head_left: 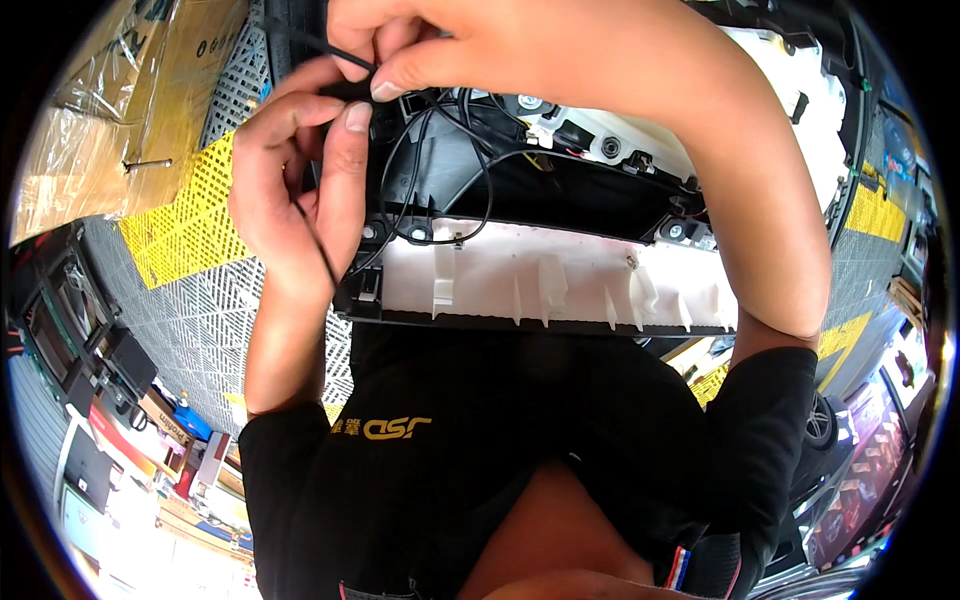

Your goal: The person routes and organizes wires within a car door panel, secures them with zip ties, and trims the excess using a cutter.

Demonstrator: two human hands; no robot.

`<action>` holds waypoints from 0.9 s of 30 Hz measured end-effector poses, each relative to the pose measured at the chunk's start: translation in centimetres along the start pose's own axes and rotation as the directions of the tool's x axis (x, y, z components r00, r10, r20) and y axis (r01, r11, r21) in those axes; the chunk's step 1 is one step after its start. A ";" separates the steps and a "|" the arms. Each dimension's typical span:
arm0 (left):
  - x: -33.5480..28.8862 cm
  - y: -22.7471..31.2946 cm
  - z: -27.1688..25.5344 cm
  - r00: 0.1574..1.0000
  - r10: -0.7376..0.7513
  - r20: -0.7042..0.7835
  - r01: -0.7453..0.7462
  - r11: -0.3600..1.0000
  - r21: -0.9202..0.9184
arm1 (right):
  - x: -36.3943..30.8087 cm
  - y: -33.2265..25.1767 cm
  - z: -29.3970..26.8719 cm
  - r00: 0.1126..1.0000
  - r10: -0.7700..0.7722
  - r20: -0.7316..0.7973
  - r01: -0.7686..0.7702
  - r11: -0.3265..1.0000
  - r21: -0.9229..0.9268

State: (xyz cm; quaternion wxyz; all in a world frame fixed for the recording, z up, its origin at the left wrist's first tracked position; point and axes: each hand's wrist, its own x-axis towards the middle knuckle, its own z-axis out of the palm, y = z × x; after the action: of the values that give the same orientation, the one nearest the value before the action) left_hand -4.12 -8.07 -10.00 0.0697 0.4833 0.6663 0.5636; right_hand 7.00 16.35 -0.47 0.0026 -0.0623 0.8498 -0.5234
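My left hand (300, 180) is closed, thumb and forefinger pinching a small dark part of a thin black cable (488, 190). One run of the cable crosses its palm and hangs toward the panel edge. Reaching over from the right, my right hand (410, 50) is closed on the same cable, its thumb tip just above the left thumb. What lies between the fingertips is too dark and small to make out. Loose cable loops hang over a large black and white plastic vehicle trim panel (560, 270), its ribbed inner side facing up.
A plastic-wrapped cardboard box (110, 120) stands at the far left. Yellow and grey grid floor tiles (190, 215) lie below. Screws and a white plastic molding (780, 110) sit on the panel's far right. Boxes and equipment line the left rim; a car wheel (820, 422) shows at right.
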 end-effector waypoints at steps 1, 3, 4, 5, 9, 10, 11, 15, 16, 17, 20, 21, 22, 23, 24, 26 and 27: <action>0.1 0.1 -0.2 1.000 0.012 -0.011 -0.012 1.000 0.008 | -0.2 -0.4 0.3 1.000 0.016 -0.017 -0.017 0.997 -0.074; 0.6 0.4 -0.1 0.995 0.097 -0.014 -0.096 0.995 0.040 | -0.3 -0.5 0.6 1.000 -0.018 -0.022 0.015 0.989 -0.148; 0.9 0.6 0.0 0.990 0.141 -0.013 -0.140 0.989 0.054 | -0.5 -0.7 0.7 0.999 -0.034 -0.028 0.029 0.982 -0.186; 1.4 0.9 -0.6 0.973 0.215 0.079 -0.226 0.959 0.171 | -0.7 0.3 1.3 0.992 -0.108 -0.061 0.094 0.973 -0.209; 1.3 1.2 -0.6 0.966 0.218 0.137 -0.248 0.932 0.263 | -1.2 0.9 1.4 0.984 -0.153 -0.089 0.125 0.956 -0.264; 1.3 1.3 -0.6 0.973 0.193 0.126 -0.220 0.938 0.267 | -1.4 0.9 1.4 0.983 -0.152 -0.100 0.118 0.951 -0.287; 1.3 1.2 -0.5 0.974 0.193 0.116 -0.218 0.941 0.260 | -1.7 0.8 1.4 0.978 -0.168 -0.124 0.120 0.937 -0.328; 1.5 1.5 -0.7 0.961 0.222 0.167 -0.265 0.912 0.312 | -4.9 -1.3 1.7 0.973 -0.115 -0.201 -0.024 0.814 -0.581; 1.4 1.4 -0.7 0.958 0.235 0.164 -0.277 0.908 0.315 | -6.1 -1.7 1.9 0.972 -0.107 -0.208 -0.040 0.799 -0.600; 1.5 1.5 -0.8 0.954 0.247 0.168 -0.291 0.900 0.325 | -8.0 -1.2 2.5 0.971 -0.120 -0.205 -0.013 0.834 -0.551; 2.3 2.1 -0.8 0.945 0.192 0.265 -0.283 0.885 0.370 | -11.4 0.0 5.6 0.954 -0.134 -0.269 -0.042 0.827 -0.561; 2.4 2.3 -0.6 0.946 0.188 0.263 -0.279 0.887 0.368 | -12.1 0.0 6.3 0.969 -0.105 -0.225 -0.065 0.768 -0.637; 2.4 2.3 -0.6 0.941 0.194 0.277 -0.291 0.881 0.372 | -12.3 0.6 7.1 0.960 -0.158 -0.231 -0.059 0.693 -0.718; 2.3 2.1 -0.7 0.934 0.205 0.292 -0.308 0.876 0.371 | -12.4 1.4 8.2 0.950 -0.209 -0.233 -0.061 0.607 -0.792; 2.5 1.9 -0.8 0.925 0.219 0.310 -0.329 0.871 0.366 | -12.5 2.2 9.0 0.938 -0.259 -0.233 -0.071 0.511 -0.856; 2.5 2.2 -0.6 0.923 0.207 0.325 -0.331 0.857 0.395 | -12.5 3.6 9.8 0.913 -0.322 -0.249 -0.070 0.478 -0.875; 2.6 2.5 -0.5 0.919 0.205 0.337 -0.338 0.848 0.408 | -12.4 4.2 9.9 0.901 -0.350 -0.258 -0.066 0.477 -0.877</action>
State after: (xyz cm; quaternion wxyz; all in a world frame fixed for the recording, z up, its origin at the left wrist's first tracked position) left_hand -4.37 -6.78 -6.67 -0.0338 0.6510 0.6874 0.3203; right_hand 19.58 10.74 -9.47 -0.2489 -0.0175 0.9681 -0.0211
